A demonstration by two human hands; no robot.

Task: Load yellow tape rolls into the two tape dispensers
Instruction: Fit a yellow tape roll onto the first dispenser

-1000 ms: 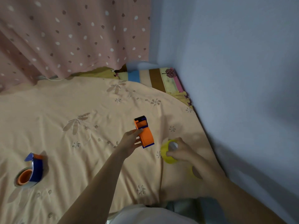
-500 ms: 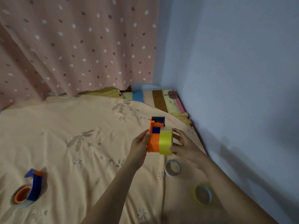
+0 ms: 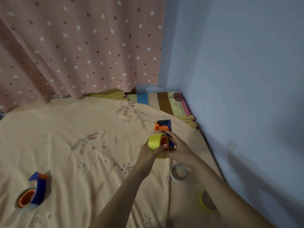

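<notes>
Above the bedsheet, left hand and right hand grip 1 yellow tape roll on an unlabelled orange dispenser.

Bedding, curtain and wall around the work area

A peach bedspread embroidered with pale flowers is spread across the lower part of the view. Behind it a pink curtain dotted in white and dark spots is hung, its hem reaching the bedspread. A plain bluish wall is seen on the right. A striped mat in blue, brown, cream and pink is laid in the far corner, between curtain and wall.
</notes>
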